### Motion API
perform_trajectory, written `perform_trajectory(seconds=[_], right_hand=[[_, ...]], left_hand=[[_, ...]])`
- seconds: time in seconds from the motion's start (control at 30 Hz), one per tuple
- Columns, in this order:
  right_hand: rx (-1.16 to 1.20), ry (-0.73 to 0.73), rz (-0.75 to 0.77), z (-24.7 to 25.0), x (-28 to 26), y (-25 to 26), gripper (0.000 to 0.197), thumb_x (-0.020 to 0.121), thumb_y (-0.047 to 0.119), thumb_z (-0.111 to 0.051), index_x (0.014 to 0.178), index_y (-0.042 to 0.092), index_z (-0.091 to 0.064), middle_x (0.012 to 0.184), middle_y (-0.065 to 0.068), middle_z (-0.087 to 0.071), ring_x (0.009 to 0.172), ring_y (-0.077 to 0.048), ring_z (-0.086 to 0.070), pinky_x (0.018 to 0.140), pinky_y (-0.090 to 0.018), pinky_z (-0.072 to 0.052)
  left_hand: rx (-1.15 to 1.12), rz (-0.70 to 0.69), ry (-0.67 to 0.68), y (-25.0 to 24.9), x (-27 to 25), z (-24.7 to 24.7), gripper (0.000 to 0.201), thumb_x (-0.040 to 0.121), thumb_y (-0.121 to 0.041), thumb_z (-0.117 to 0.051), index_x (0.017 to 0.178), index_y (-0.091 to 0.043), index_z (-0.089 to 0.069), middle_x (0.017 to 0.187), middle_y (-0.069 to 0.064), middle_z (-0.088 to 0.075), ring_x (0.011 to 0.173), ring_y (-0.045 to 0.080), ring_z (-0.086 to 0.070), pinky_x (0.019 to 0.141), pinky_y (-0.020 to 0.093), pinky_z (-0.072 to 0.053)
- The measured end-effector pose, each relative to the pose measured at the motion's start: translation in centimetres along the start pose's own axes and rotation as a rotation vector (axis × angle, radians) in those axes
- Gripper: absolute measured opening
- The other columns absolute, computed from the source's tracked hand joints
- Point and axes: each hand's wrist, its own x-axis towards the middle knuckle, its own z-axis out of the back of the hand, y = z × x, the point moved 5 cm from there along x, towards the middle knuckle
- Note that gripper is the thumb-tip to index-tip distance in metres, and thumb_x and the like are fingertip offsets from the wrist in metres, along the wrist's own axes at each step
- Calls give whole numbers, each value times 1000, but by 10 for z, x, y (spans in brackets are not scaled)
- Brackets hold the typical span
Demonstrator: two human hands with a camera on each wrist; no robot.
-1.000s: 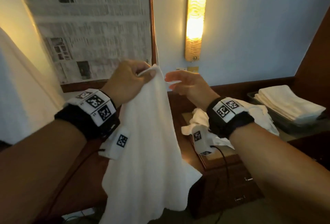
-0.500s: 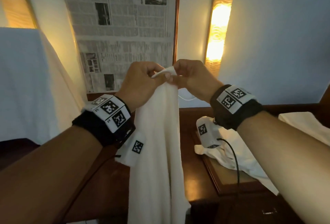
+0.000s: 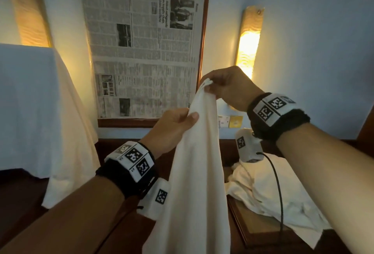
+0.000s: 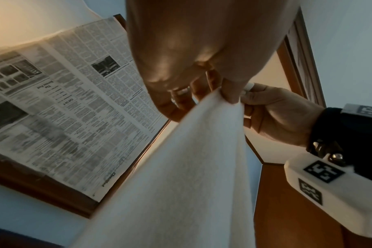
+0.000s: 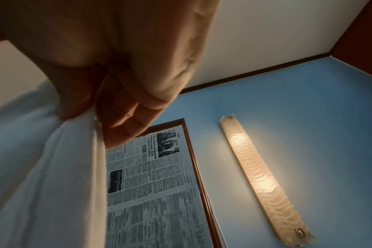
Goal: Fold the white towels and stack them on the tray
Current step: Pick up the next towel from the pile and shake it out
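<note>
A white towel (image 3: 194, 183) hangs in the air in front of me, bunched at the top. My right hand (image 3: 220, 85) pinches its top corner high up; the right wrist view shows the fingers curled round the cloth (image 5: 60, 151). Lower and to the left, my left hand (image 3: 178, 124) grips the towel's edge between thumb and fingers, also seen in the left wrist view (image 4: 202, 159). A heap of unfolded white towels (image 3: 273, 191) lies on a wooden tray (image 3: 249, 233) at the lower right. The towel's lower end runs out of frame.
A framed newspaper (image 3: 141, 51) hangs on the blue wall ahead, with lit wall lamps (image 3: 250, 43) on both sides. A white-draped object (image 3: 30, 102) stands at the left. Dark wooden furniture (image 3: 121, 229) lies below my arms. A black cable (image 3: 277, 183) trails from my right wrist.
My hands were together at the towel's top; now the right hand has risen to the right with the corner, and the left has slid down along the edge. The view tilted upward.
</note>
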Motion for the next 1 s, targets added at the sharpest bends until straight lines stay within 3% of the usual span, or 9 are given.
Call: perform_trajectory(seconds=[0.07,0.23,0.37,0.47,0.53,0.63,0.73,0.87,1.0], right_hand=[[22,-29,-21,4,3,-2,15,93,2,-62,94,16,-69,85,13,-65,74,11,-62,68,-12,-54],[-44,-153,-46,20,9,-11,11,94,12,-62,92,22,-66,85,19,-61,75,10,-60,65,-4,-45],[-79,-325,-52,33,13,-21,12,96,14,-58,91,23,-65,82,18,-60,79,8,-56,68,-2,-41],[-94,-354,-60,35,14,-28,10,96,15,-57,93,22,-64,83,15,-59,80,6,-55,70,-1,-39],[-66,-378,-62,37,15,-32,10,96,15,-57,94,20,-65,85,12,-61,81,5,-55,72,-3,-40],[-31,-371,-65,36,16,-34,9,95,14,-58,94,20,-65,85,12,-61,79,5,-57,69,-2,-43],[-22,-341,-56,32,19,-30,9,96,12,-59,94,19,-64,84,15,-60,74,13,-57,66,1,-43],[-43,-299,-52,29,23,-26,8,96,12,-59,95,18,-63,83,19,-58,72,22,-55,63,3,-41],[-72,-304,-58,32,24,-24,8,97,14,-59,95,20,-63,83,20,-58,73,15,-57,64,3,-41]], left_hand=[[90,-86,-74,-4,3,1,40,98,-42,-60,89,-4,-68,89,15,-70,81,29,-68,77,44,-54],[114,-76,-139,10,2,-5,28,95,-32,-67,77,-11,-66,64,-14,-59,62,3,-57,63,21,-45],[7,20,-16,39,-8,-23,27,93,-39,-67,89,-13,-72,83,-5,-75,77,13,-72,72,31,-58],[-141,95,-35,49,-11,-28,62,82,-63,-71,104,-5,-69,101,12,-75,94,38,-71,92,54,-56],[-247,162,-41,49,-11,-30,74,84,-73,-60,110,-4,-66,106,12,-72,95,38,-67,95,48,-54],[-269,188,-3,44,-6,-35,42,100,-51,-46,103,-15,-67,102,7,-71,86,28,-64,78,41,-54],[-194,86,6,31,0,-39,28,96,-39,-59,96,-11,-64,87,4,-69,66,23,-60,55,30,-51],[-99,-43,-136,17,13,-37,25,92,-36,-69,88,-12,-64,92,12,-68,65,21,-63,53,30,-54],[-52,-95,-200,11,20,-34,19,95,-31,-68,93,-13,-62,84,9,-69,63,26,-67,53,35,-56]])
